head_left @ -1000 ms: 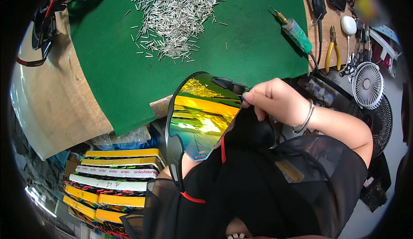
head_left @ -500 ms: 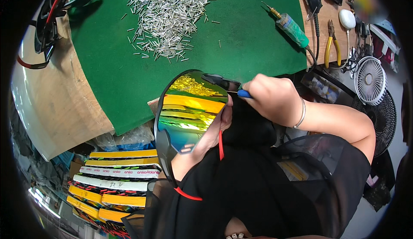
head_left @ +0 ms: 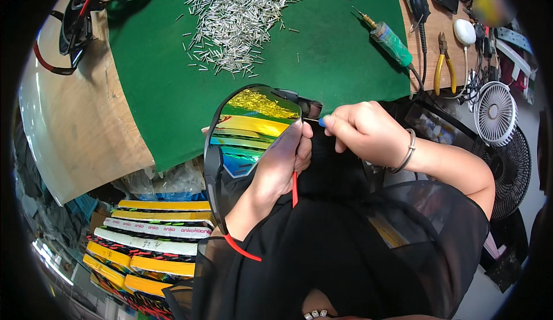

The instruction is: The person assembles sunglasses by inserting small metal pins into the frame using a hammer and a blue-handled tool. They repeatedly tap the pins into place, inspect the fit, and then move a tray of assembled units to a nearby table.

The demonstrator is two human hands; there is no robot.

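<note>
My left hand [head_left: 281,161] is closed on a pair of sports sunglasses [head_left: 253,125] with a mirrored yellow-green lens, black frame and red temple tips. Its thumb presses on the lens near the hinge side, and the fingers curl beneath. In my right hand [head_left: 367,133], a small screwdriver [head_left: 322,122] with a blue handle is pinched. Its thin shaft reaches left to the frame by the hinge; the tip's exact contact is too small to make out. The lens reflects the pile and boxes around it.
Many short metal pins [head_left: 236,23] lie heaped on the green mat [head_left: 161,107]. A green-handled soldering iron [head_left: 391,42] and yellow-handled pliers [head_left: 443,66] lie at right. Other sunglasses [head_left: 75,26] sit far left. A white fan [head_left: 496,110] stands right; stacked glasses with yellow strips [head_left: 164,206] are lower left.
The sunglasses have turned slightly in my left hand, and its thumb now shows on the lens. My right hand stays beside the hinge with the screwdriver. The whole view has shifted a little.
</note>
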